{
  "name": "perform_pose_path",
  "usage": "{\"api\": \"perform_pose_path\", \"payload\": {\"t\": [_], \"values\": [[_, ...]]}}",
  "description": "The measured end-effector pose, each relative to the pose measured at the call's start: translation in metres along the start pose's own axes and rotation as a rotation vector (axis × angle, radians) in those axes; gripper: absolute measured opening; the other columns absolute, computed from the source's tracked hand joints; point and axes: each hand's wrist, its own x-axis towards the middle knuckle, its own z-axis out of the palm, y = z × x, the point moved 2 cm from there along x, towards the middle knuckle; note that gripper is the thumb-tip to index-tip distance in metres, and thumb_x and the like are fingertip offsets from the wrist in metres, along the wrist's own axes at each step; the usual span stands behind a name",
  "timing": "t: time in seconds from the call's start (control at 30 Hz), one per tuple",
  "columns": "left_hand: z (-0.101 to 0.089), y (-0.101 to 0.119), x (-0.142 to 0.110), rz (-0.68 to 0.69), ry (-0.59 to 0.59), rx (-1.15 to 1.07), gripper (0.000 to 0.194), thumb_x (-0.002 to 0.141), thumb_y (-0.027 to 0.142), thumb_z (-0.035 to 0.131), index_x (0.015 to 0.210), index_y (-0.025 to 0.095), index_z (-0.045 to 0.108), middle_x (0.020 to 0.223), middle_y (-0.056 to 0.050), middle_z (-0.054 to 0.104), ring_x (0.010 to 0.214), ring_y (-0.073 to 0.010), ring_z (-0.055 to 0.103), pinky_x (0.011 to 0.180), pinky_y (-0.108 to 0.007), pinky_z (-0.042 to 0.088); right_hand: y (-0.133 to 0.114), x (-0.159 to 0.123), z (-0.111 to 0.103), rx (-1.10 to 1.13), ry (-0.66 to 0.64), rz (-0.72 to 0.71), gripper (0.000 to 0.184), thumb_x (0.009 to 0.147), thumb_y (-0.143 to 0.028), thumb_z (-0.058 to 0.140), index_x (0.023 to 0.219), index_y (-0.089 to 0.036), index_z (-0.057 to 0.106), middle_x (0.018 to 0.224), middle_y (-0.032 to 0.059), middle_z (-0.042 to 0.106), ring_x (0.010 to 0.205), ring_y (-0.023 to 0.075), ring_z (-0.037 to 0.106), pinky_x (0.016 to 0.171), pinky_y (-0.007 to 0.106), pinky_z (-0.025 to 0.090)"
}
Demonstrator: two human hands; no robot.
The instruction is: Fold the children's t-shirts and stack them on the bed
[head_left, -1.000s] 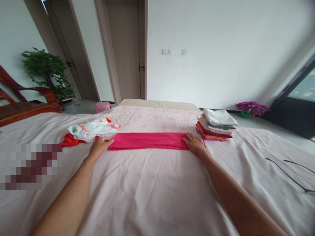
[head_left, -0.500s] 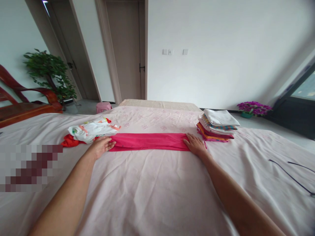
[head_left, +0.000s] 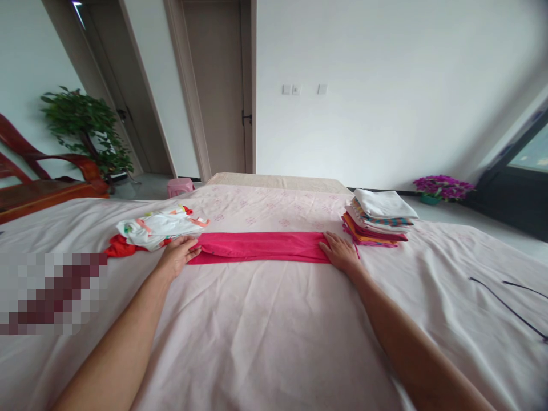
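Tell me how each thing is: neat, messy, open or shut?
Pink cloth: folded into a long strip.
Cloth stack: folded, piled up.
White-and-red clothes: crumpled.
Sheet: wrinkled.
Middle door: shut.
Flowers: blooming, potted.
Glasses: arms unfolded.
Left hand: at strip's left end, grip unclear.
Right hand: open on strip's right end.

White wall (head_left: 363, 131) with switch plates (head_left: 291, 89); two grey-brown doors (head_left: 214, 85) at left, beside a leafy plant (head_left: 81, 117) and reddish wooden chair (head_left: 51, 185); purple flowers (head_left: 443, 186) on the pale floor (head_left: 454, 214), right
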Motion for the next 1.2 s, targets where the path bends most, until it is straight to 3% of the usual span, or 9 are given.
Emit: {"api": "perform_pose_path", "payload": {"t": [0.23,0.4,0.5,0.63,0.73,0.83,1.03,1.1,1.2], "values": [[-0.011,-0.004,0.001,0.015,0.059,0.400,0.021,0.060,0.021,0.065,0.080,0.018,0.060,0.064,0.001,0.064,0.062,-0.0191,0.067,0.057,-0.027,0.050,0.002,0.001,0.000,0.013,0.009,-0.001,0.062,0.098,-0.056,0.027,0.149,-0.024,0.041,0.156,0.0060,0.040,0.138,0.0258,0.041,0.114,0.043,0.027],[-0.017,0.006,-0.004,0.147,0.174,0.682,0.020,0.063,0.023,0.064,0.083,0.021,0.067,0.090,-0.007,0.072,0.100,-0.0291,0.067,0.090,-0.038,0.050,0.002,0.002,0.000,0.013,0.000,-0.004,0.061,0.099,-0.055,0.027,0.149,-0.024,0.040,0.156,0.0063,0.040,0.138,0.0260,0.041,0.114,0.043,0.027],[-0.004,0.015,-0.011,0.379,0.186,0.777,0.031,0.079,0.030,0.053,0.105,0.021,0.067,0.121,-0.010,0.067,0.124,-0.0268,0.056,0.110,-0.039,0.038,0.001,0.001,-0.001,0.013,0.008,-0.008,0.061,0.099,-0.056,0.027,0.149,-0.023,0.041,0.156,0.0069,0.040,0.137,0.0260,0.041,0.114,0.043,0.027],[0.024,0.008,-0.020,0.716,-0.030,0.966,0.051,0.093,0.040,0.034,0.132,0.018,0.058,0.146,-0.010,0.053,0.141,-0.0221,0.040,0.119,-0.036,0.026,0.001,0.000,-0.001,0.017,0.007,-0.009,0.062,0.099,-0.056,0.026,0.148,-0.022,0.041,0.156,0.0074,0.040,0.137,0.0264,0.041,0.114,0.044,0.027],[0.034,-0.015,-0.021,0.605,-0.192,1.136,0.061,0.091,0.048,0.040,0.142,0.017,0.050,0.155,-0.012,0.041,0.149,-0.0268,0.026,0.121,-0.044,0.019,0.001,0.000,0.000,0.021,0.004,-0.006,0.061,0.099,-0.055,0.026,0.149,-0.023,0.040,0.156,0.0068,0.039,0.139,0.0260,0.039,0.114,0.044,0.026],[0.035,-0.030,-0.019,0.482,-0.229,1.138,0.065,0.084,0.052,0.051,0.139,0.018,0.054,0.156,-0.013,0.039,0.150,-0.0314,0.022,0.120,-0.049,0.018,0.002,0.001,0.001,0.022,0.007,-0.006,0.061,0.099,-0.055,0.026,0.149,-0.024,0.040,0.156,0.0061,0.039,0.139,0.0254,0.039,0.115,0.043,0.024],[0.011,-0.020,-0.004,0.376,-0.031,0.869,0.052,0.092,0.043,0.033,0.130,0.021,0.062,0.135,-0.006,0.064,0.128,-0.0208,0.056,0.104,-0.030,0.044,0.003,0.002,0.003,0.018,0.013,-0.007,0.061,0.099,-0.054,0.026,0.150,-0.025,0.039,0.156,0.0058,0.039,0.140,0.0255,0.038,0.115,0.044,0.024],[-0.003,-0.014,0.000,0.326,0.085,0.885,0.053,0.091,0.040,0.033,0.131,0.018,0.059,0.132,-0.010,0.065,0.120,-0.0225,0.061,0.098,-0.031,0.048,0.003,0.002,0.003,0.021,0.022,-0.011,0.061,0.099,-0.055,0.027,0.150,-0.024,0.039,0.156,0.0059,0.039,0.139,0.0253,0.038,0.115,0.044,0.024],[-0.019,-0.010,0.003,0.240,0.166,0.947,0.045,0.085,0.044,0.047,0.113,0.017,0.068,0.112,-0.013,0.073,0.105,-0.0291,0.067,0.090,-0.036,0.051,0.003,0.002,0.003,0.027,0.026,-0.017,0.061,0.098,-0.055,0.027,0.149,-0.024,0.040,0.156,0.0065,0.040,0.139,0.0259,0.040,0.115,0.044,0.025]]}}
